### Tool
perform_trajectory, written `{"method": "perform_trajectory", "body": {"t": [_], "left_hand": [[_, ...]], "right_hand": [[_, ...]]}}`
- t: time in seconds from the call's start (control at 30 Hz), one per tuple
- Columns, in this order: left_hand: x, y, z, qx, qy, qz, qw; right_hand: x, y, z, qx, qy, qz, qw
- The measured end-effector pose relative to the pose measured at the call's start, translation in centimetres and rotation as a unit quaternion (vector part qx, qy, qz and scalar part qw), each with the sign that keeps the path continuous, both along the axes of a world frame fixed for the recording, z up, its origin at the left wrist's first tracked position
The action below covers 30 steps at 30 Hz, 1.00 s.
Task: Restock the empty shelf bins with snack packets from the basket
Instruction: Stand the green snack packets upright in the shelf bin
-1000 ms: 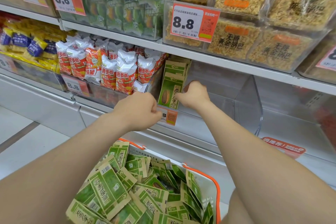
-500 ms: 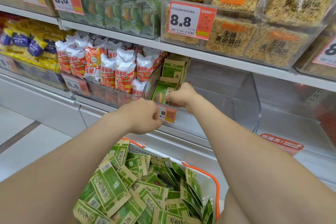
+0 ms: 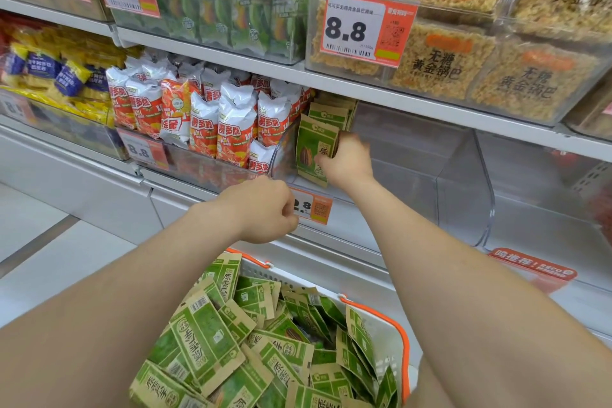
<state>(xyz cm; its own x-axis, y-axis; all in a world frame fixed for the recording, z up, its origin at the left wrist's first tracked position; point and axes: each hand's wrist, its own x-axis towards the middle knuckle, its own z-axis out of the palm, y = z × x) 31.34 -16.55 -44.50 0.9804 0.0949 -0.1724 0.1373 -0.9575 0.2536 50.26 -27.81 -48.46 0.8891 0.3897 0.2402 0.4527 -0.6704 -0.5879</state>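
Green and tan snack packets fill the white basket (image 3: 402, 338) with its orange rim, low in view between my arms. A few of the same packets (image 3: 329, 114) stand at the left end of a clear shelf bin (image 3: 430, 189). My right hand (image 3: 347, 161) reaches into that bin and grips the front packet (image 3: 313, 149) by its right edge, holding it upright against the others. My left hand (image 3: 265, 209) is curled at the bin's front lip, beside the orange price tag (image 3: 314, 209).
The rest of that bin is bare, and so is the clear bin (image 3: 546, 209) to its right. Red and white packets (image 3: 205, 122) fill the bin on the left. On the shelf above are bins of rice crackers (image 3: 463, 53) and green packets (image 3: 231, 10).
My right hand has shifted slightly up and right, setting the front packet from a lean to upright. My left hand has stayed at the bin's front lip.
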Motion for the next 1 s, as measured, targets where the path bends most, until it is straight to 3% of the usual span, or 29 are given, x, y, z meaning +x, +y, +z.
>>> {"method": "perform_trajectory", "body": {"t": [0.37, 0.57, 1.0], "left_hand": [[0.0, -0.5, 0.1, -0.008, 0.012, -0.008, 1.0], [0.0, -0.5, -0.2, 0.003, 0.012, -0.008, 1.0], [0.1, -0.1, -0.3, -0.007, 0.006, -0.015, 1.0]], "right_hand": [[0.3, -0.3, -0.1, -0.059, 0.108, 0.023, 0.992], [1.8, 0.1, -0.8, 0.015, 0.066, -0.047, 0.997], [1.7, -0.3, -0.5, 0.022, 0.044, -0.066, 0.997]]}}
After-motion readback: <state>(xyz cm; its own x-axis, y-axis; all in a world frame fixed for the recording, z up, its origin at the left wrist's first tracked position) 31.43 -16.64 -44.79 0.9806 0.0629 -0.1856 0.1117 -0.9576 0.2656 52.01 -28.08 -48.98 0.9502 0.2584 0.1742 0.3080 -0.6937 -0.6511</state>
